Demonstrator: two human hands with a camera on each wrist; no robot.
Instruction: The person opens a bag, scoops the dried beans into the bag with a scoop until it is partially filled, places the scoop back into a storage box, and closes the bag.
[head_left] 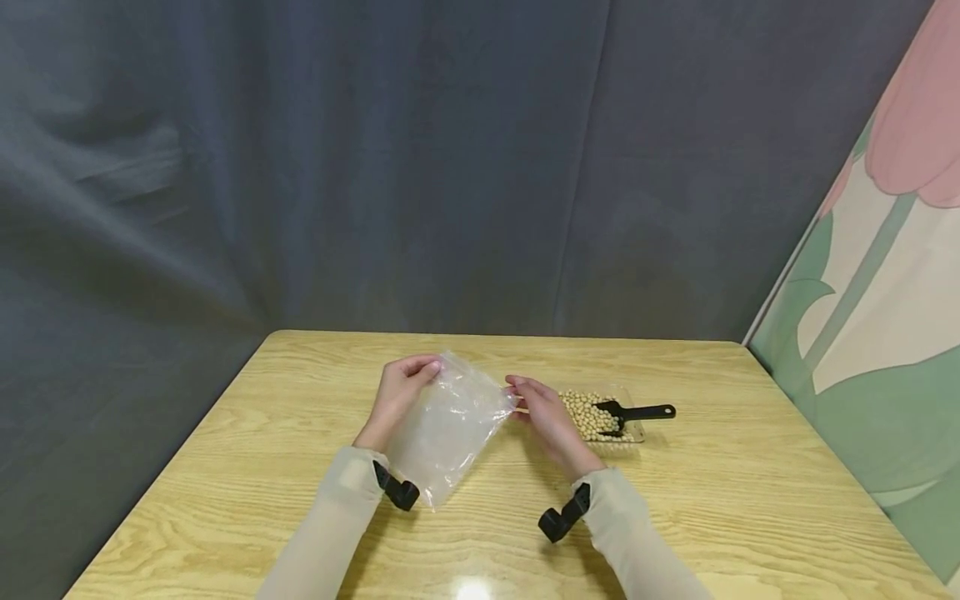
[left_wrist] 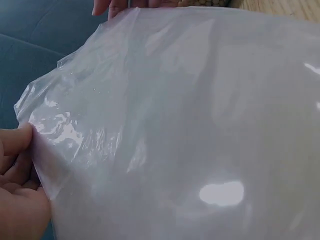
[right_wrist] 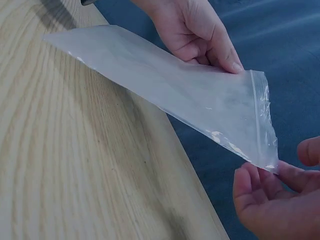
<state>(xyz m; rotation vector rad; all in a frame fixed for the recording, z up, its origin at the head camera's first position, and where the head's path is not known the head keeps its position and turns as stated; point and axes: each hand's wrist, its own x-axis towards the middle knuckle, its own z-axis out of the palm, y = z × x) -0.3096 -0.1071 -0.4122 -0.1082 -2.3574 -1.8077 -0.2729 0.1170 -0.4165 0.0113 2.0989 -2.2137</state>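
Note:
A clear plastic zip bag hangs tilted above the table between both hands, looking flat with nothing in it. My left hand pinches its upper left edge, thumb in front; in the left wrist view the bag fills most of the picture. At the bag's upper right corner, my right hand pinches the film between its fingers. In the right wrist view, the zip strip runs along the end between the two hands. Just behind the right hand sits a clear box of pale round beans.
A black scoop lies in the beans, its handle sticking out over the box's right side. The wooden table has a dark curtain behind it and a flower-patterned cloth on the right.

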